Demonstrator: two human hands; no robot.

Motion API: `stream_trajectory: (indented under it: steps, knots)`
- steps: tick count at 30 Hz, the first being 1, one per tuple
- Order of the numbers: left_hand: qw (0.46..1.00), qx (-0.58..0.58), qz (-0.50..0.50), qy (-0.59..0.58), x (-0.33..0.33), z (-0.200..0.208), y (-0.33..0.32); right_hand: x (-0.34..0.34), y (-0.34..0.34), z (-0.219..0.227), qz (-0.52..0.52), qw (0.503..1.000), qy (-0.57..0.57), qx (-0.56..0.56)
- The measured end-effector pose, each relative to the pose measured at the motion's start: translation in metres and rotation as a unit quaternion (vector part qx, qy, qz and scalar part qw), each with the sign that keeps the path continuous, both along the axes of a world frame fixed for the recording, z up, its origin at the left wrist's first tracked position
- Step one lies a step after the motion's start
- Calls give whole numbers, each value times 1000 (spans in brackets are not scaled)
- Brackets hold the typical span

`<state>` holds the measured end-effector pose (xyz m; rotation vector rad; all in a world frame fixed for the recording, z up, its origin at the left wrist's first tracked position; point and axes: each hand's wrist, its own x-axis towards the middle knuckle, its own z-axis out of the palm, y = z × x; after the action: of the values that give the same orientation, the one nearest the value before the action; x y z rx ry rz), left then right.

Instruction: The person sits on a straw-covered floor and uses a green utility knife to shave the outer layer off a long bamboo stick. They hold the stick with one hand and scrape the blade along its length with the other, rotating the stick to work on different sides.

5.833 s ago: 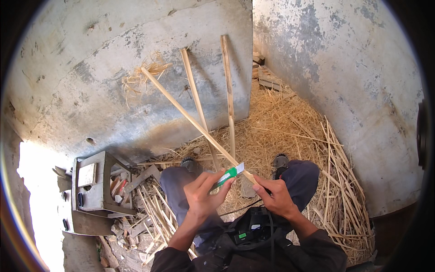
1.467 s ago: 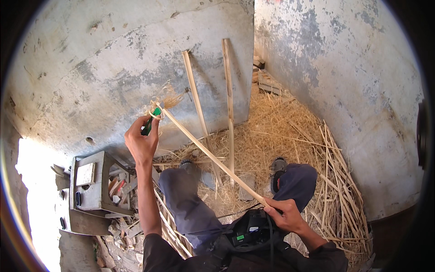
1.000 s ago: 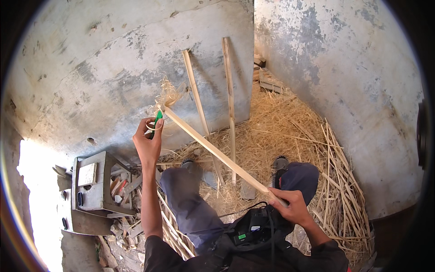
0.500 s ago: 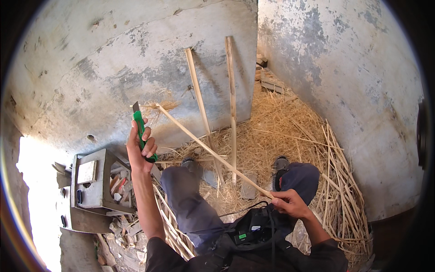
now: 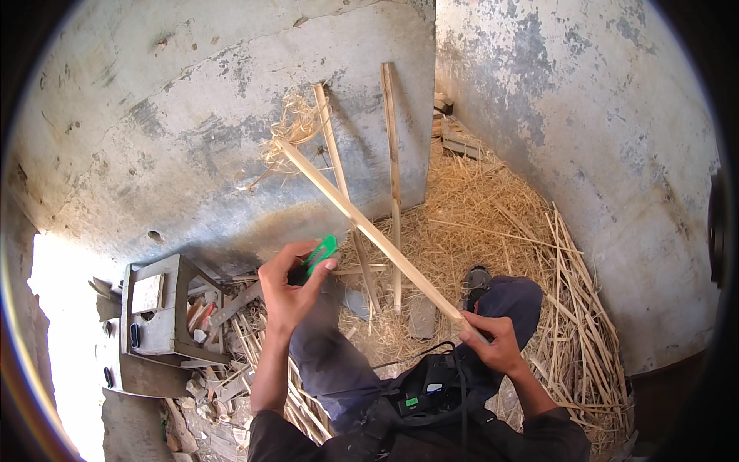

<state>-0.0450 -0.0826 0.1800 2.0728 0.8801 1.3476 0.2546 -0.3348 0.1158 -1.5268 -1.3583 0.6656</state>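
Observation:
A green utility knife [image 5: 320, 254] is gripped in my left hand [image 5: 290, 286], left of the middle; its blade cannot be made out now. My right hand [image 5: 494, 341] is closed around the lower end of a long pale wooden strip [image 5: 377, 237], near my right knee. From there the strip slants up and to the left, its far end raised. Thin curled shavings [image 5: 291, 135] cluster at that far end. The knife is apart from the strip, to its left.
Two wooden slats [image 5: 393, 154] lean upright against the worn plaster wall [image 5: 215, 100]. Shavings [image 5: 469, 200] cover the floor ahead. A pile of thin strips [image 5: 581, 339] lies along the right wall. At left stands a wooden box-like stand [image 5: 163, 296] beside scattered scraps.
My left hand has come down and to the right with the knife. The strip's far end is higher and nearer, now tangled with more shavings. My right hand still grips the near end.

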Motion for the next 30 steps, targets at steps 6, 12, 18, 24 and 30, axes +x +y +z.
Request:
stream_trajectory:
  steps: [6, 12, 18, 24, 30]
  knots:
    - [994, 85, 52, 45, 13, 5, -16, -7, 1, 4, -6, 999, -20, 26]
    - [991, 106, 63, 46, 19, 9, -18, -8, 1, 7, -1, 1000, -18, 14]
    - [990, 94, 100, 45, 19, 11, -17, -10, 1, 7, -1, 999, -40, 36]
    - [987, 89, 128, 36, 12, 14, -7, -10, -2, 6, 8, 999, -42, 11]
    - [989, 71, 126, 31, 11, 17, -10, -14, 1, 5, -6, 997, -57, 58]
